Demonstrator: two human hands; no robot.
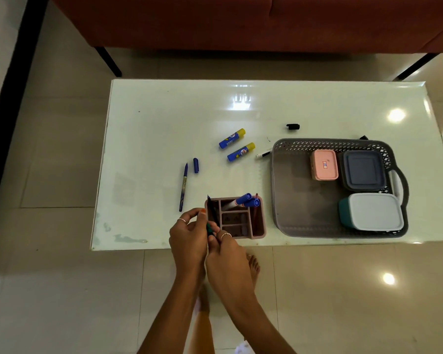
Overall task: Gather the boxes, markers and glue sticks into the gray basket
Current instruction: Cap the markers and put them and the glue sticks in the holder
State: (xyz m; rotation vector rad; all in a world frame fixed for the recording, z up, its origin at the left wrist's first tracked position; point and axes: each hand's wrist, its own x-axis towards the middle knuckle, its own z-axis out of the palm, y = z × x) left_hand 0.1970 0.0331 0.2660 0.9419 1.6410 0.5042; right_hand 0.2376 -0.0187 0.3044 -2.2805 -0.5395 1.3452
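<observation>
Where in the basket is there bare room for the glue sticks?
The gray basket's left half is bare, bordered by its left wall and the pink box. The right side is crowded: gray box, white-lidded box.

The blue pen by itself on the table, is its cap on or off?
Off. The blue pen lies bare-tipped, its blue cap lying apart beside it.

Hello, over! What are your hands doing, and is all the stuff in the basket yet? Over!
Both hands, left and right, grip one dark pen. Three boxes in gray basket. Two glue sticks still out on table. Nothing blocking.
</observation>
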